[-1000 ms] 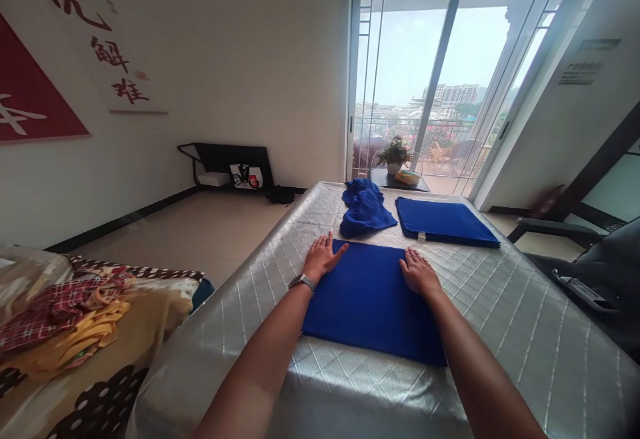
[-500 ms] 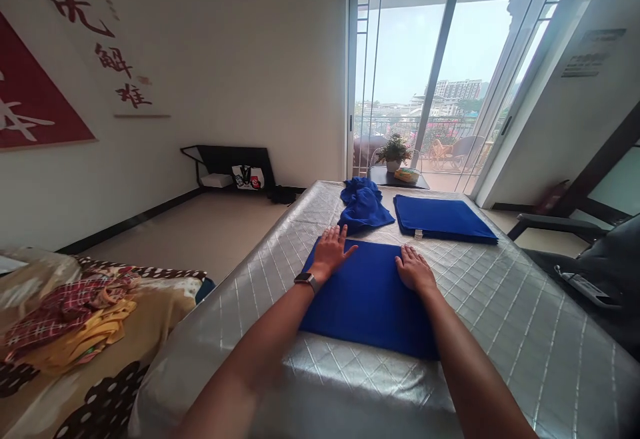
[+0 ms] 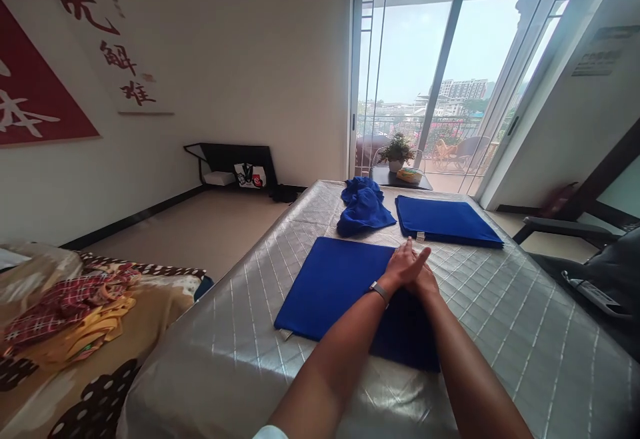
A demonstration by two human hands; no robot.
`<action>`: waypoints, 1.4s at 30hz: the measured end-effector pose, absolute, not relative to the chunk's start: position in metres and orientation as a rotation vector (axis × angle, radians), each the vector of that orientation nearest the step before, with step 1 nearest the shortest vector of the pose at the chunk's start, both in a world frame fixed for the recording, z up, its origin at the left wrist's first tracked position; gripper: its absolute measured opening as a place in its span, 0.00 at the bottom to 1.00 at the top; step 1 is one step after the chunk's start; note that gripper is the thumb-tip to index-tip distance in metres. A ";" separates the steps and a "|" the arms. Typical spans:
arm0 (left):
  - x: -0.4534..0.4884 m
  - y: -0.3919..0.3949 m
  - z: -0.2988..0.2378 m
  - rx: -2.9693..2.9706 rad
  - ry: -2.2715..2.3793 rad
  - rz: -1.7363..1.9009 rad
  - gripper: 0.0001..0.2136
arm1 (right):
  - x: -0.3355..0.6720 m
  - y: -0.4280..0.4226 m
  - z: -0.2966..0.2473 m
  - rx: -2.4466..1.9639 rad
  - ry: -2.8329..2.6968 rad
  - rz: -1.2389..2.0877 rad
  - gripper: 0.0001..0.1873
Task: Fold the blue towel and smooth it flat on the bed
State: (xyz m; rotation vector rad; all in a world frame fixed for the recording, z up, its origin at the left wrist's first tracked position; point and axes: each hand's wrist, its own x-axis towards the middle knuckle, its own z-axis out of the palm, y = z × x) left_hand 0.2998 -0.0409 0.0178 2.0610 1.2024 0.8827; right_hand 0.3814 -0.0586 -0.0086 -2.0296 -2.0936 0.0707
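Note:
A folded blue towel (image 3: 330,282) lies flat on the silver quilted mattress (image 3: 240,359) in front of me. My left hand (image 3: 404,264), fingers stretched out, has crossed to the towel's right edge and lies over my right hand (image 3: 426,283). The right hand rests on that same edge, mostly covered, so its fingers do not show. A watch sits on my left wrist. Farther back lie a crumpled blue towel (image 3: 364,210) and another folded blue towel (image 3: 447,221).
A pile of patterned and plaid clothes (image 3: 65,312) sits at the lower left. A dark chair (image 3: 590,272) stands at the right. Beyond the mattress are a small table with a potted plant (image 3: 397,154) and glass balcony doors.
My left hand swept from the towel's far left corner across to its right edge, ending on top of my right hand. The right hand stayed on the right edge.

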 end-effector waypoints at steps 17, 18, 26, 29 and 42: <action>0.145 -0.008 0.016 2.326 1.534 0.484 0.39 | 0.369 -0.056 0.003 -2.200 -2.090 0.168 0.35; 0.128 -0.005 0.016 2.323 1.568 0.469 0.39 | 0.370 -0.056 0.002 -2.203 -2.092 0.166 0.35; 0.079 -0.002 0.012 2.394 1.575 0.439 0.36 | 0.374 -0.052 -0.003 -2.220 -2.104 0.148 0.35; 0.083 -0.005 0.013 2.417 1.568 0.425 0.36 | 0.375 -0.051 -0.004 -2.214 -2.103 0.153 0.35; 0.090 0.000 0.009 2.442 1.613 0.298 0.37 | 0.369 -0.068 0.008 -2.144 -2.067 -0.144 0.33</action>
